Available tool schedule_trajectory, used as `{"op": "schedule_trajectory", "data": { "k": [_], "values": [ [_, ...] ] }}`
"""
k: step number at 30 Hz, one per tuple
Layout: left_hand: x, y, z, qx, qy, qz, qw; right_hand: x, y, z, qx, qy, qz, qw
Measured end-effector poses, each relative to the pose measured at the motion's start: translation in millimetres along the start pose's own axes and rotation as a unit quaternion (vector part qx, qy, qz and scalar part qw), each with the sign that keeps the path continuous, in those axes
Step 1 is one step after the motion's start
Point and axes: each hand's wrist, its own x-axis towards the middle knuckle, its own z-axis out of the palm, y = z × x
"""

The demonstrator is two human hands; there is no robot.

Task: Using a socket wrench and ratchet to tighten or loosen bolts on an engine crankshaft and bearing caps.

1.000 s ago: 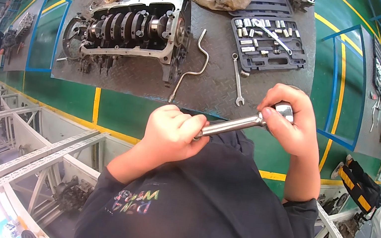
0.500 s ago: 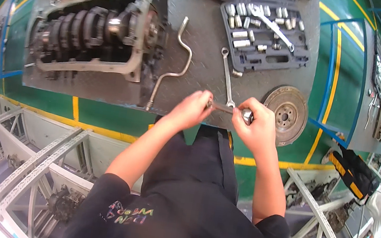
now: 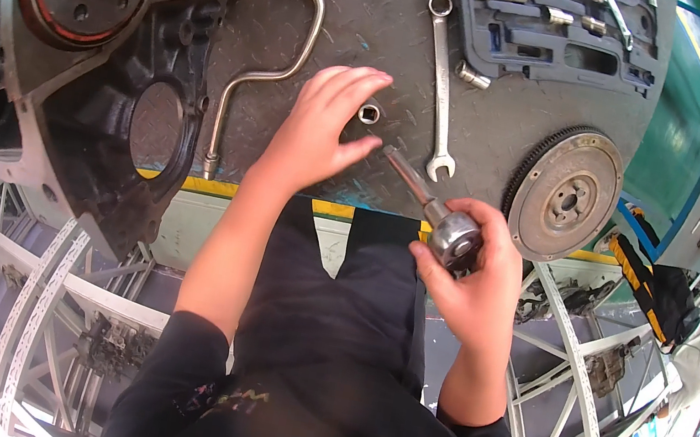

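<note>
My left hand (image 3: 321,126) is over the near part of the metal bench, fingers and thumb spread apart. A small chrome socket (image 3: 369,114) sits between its fingertips and thumb, square hole facing up, with no visible grip on it. In my right hand (image 3: 481,277) is a ratchet wrench (image 3: 456,236), fingers wrapped around its round chrome head. Its slim shaft points up and left toward the socket, apart from it. Beyond the shaft lies a combination wrench (image 3: 440,85), open end toward me. A toothed flywheel (image 3: 549,192) rests to the right of it.
An engine block (image 3: 182,33) takes up the bench's left side. Beside it lies a bent metal speed handle (image 3: 317,19). At the far right is a socket case (image 3: 562,60), with a loose socket (image 3: 473,75) by its corner. White racks (image 3: 564,347) stand below.
My left hand has come away from the ratchet wrench and opened around the socket. The wrench now tilts in my right hand. The view has moved closer, and the engine block appears turned.
</note>
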Motion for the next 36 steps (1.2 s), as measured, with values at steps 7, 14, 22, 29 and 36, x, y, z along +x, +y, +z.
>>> {"op": "schedule_trajectory", "data": {
  "k": [7,14,22,29,36],
  "values": [
    [-23.4,52.7,18.5,-0.191,0.126,0.060,0.972,23.6,-13.5,18.0,-0.133,-0.011,-0.234,0.963],
    [-9.5,75.4,20.1,-0.187,0.195,0.046,0.962,47.2,-31.7,11.9,-0.227,-0.013,-0.432,0.873],
    [10.8,68.0,34.7,-0.175,0.326,0.035,0.928,61.4,-21.1,31.2,-0.249,0.042,-0.500,0.828],
    [13.7,70.5,37.8,-0.185,0.336,-0.001,0.924,68.3,-43.2,8.6,-0.301,-0.084,-0.457,0.833],
    [23.2,64.1,39.8,-0.216,0.329,-0.007,0.919,79.5,-32.3,24.1,-0.290,0.015,-0.474,0.831]
  ]
}}
